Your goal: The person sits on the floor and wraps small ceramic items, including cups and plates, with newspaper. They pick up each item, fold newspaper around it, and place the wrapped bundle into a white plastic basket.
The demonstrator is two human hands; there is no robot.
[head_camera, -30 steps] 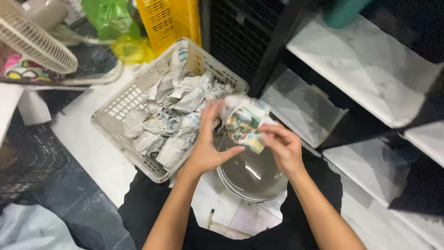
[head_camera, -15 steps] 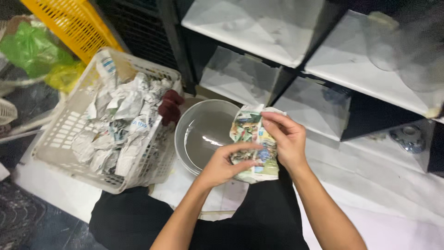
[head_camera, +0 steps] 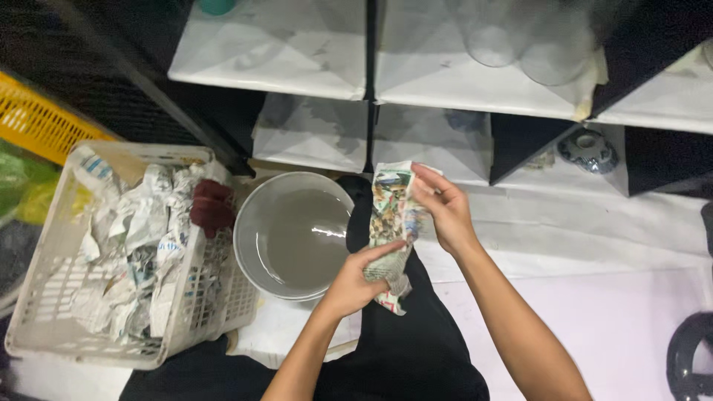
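Observation:
A crumpled, printed newspaper bundle (head_camera: 392, 223) hangs upright between both hands over my lap. My left hand (head_camera: 356, 278) grips its lower end and my right hand (head_camera: 442, 212) pinches its top edge. Whatever the paper wraps is hidden. Just left of the hands lies a stack of glass bowls (head_camera: 290, 236), the top one empty. Further left stands a white plastic basket (head_camera: 44, 297) filled with several more paper-wrapped bundles (head_camera: 141, 238).
White shelves (head_camera: 297, 52) with dark dividers run across the top; clear glassware (head_camera: 520, 37) stands on the upper right shelf and a patterned dish (head_camera: 588, 148) in a lower cubby. A yellow crate (head_camera: 37, 122) sits at far left. A dark red cloth (head_camera: 212, 208) hangs on the basket rim.
The view has swung right, away from the basket toward the shelves. The bundle has gone from held over the bowl to stretched upright, right of the bowl.

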